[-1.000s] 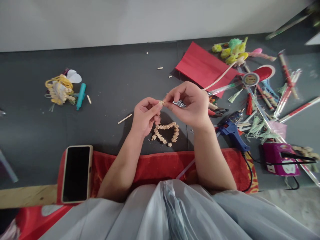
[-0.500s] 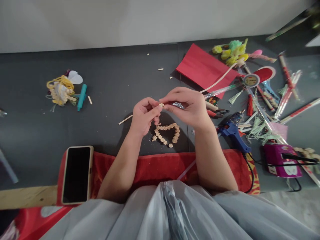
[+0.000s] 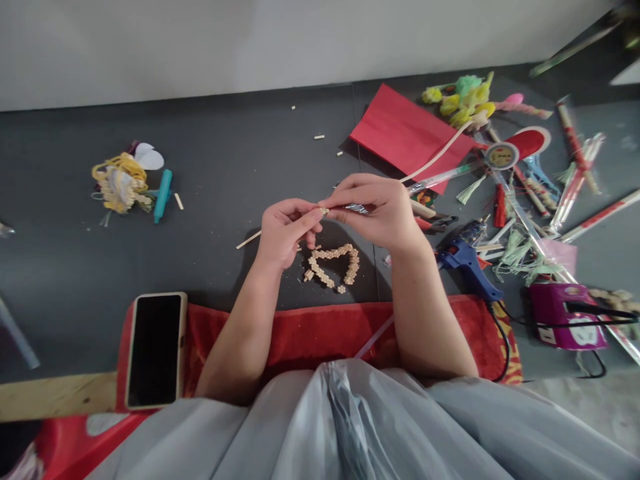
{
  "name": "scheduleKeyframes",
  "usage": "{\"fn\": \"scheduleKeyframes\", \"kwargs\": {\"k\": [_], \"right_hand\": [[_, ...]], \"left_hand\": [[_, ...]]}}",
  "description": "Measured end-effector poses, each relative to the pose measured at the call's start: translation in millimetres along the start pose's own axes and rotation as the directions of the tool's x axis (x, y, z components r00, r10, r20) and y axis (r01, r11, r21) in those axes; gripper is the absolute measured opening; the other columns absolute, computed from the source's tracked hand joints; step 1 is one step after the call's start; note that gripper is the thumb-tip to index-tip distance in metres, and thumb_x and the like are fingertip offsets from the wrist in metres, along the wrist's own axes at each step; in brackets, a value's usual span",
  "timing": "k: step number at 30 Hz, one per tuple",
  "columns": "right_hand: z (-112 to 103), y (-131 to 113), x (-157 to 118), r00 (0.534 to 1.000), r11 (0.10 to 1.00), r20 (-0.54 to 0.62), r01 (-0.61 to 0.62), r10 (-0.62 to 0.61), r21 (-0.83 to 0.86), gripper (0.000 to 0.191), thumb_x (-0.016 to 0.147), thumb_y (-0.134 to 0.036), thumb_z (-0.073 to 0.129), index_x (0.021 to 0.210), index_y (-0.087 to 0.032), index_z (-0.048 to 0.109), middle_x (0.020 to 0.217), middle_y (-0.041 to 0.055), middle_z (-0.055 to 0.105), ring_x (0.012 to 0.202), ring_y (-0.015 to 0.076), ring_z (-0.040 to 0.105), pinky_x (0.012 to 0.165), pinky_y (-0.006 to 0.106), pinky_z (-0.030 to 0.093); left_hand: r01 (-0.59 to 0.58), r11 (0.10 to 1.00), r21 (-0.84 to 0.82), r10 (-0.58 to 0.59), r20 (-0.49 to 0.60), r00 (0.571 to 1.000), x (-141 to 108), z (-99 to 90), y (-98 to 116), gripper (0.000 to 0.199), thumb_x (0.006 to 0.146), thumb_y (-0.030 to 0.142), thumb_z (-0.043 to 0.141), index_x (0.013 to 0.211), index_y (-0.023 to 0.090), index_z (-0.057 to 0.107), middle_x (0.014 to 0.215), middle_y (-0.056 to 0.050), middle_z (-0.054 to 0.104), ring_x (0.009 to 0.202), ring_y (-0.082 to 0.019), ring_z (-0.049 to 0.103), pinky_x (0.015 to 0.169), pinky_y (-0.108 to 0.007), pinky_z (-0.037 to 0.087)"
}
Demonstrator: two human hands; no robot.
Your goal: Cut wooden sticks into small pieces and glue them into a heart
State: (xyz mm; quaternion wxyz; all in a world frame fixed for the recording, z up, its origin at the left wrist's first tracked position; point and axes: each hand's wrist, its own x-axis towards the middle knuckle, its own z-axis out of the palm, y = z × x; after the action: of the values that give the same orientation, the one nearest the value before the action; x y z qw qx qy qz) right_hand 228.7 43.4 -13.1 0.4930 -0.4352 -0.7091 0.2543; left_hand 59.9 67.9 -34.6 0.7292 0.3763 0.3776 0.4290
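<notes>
My left hand [image 3: 287,232] is closed in a pinch on a small pale cluster of short wooden-looking pieces [image 3: 325,211]. From the other side the thumb and forefinger of my right hand [image 3: 383,208] close at the same cluster. A shiny dark, silver-patterned thing [image 3: 357,209] shows between my right thumb and fingers; I cannot tell whether it is held. Just below my hands, a heart-shaped outline of pale clustered pieces [image 3: 353,267] lies on the dark table, with a gap near its bottom. A thin pale stick [image 3: 249,240] lies left of my left hand.
To the right lie a blue glue gun [image 3: 465,263], a purple box [image 3: 565,317], red paper [image 3: 405,130] and several sticks and tassels. A phone [image 3: 156,350] rests on a red cloth [image 3: 325,333] at the front. Yellow cord [image 3: 120,180] and a teal marker [image 3: 163,195] lie left.
My left hand has shifted very slightly left, and its fingers have moved a little at the cluster. The view has also shifted slightly. Both hands stay at the small cluster.
</notes>
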Motion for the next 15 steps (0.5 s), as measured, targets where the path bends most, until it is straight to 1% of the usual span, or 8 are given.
{"fn": "scheduleKeyframes", "kwargs": {"k": [3,9,15], "right_hand": [[1.1,2.4,-0.4,1.000,0.999,0.002,-0.016,0.016,0.041,0.010,0.083,-0.024,0.076,0.091,-0.024,0.082,0.082,0.0013,0.073,0.073,0.0124,0.065,0.066,0.028,0.053],[2.9,7.2,-1.7,0.995,0.985,-0.001,-0.099,0.100,0.139,0.013,0.082,-0.033,0.079,0.087,-0.022,0.082,0.081,0.0026,0.073,0.072,0.0120,0.065,0.064,0.028,0.054],[3.5,10.5,-1.6,0.994,0.979,0.017,-0.109,0.108,0.173,0.016,0.081,-0.037,0.080,0.084,-0.022,0.081,0.079,0.0030,0.073,0.071,0.0126,0.065,0.063,0.029,0.055]], "left_hand": [[-0.020,0.999,0.026,0.020,-0.019,1.000,0.1,-0.5,-0.5,0.041,0.051,0.043,0.093,0.067,0.016,0.067,0.049,0.005,0.065,0.032,-0.005,0.051,0.031,-0.015,0.042],[-0.023,0.999,0.049,0.024,-0.009,1.000,-0.7,-0.1,-0.2,0.047,0.047,0.049,0.094,0.066,0.016,0.066,0.048,0.005,0.064,0.032,-0.005,0.052,0.031,-0.015,0.042],[-0.021,0.999,0.027,0.022,-0.021,1.000,-1.3,2.2,-1.1,0.045,0.048,0.047,0.094,0.063,0.016,0.065,0.047,0.005,0.063,0.031,-0.005,0.050,0.030,-0.015,0.040]]}}
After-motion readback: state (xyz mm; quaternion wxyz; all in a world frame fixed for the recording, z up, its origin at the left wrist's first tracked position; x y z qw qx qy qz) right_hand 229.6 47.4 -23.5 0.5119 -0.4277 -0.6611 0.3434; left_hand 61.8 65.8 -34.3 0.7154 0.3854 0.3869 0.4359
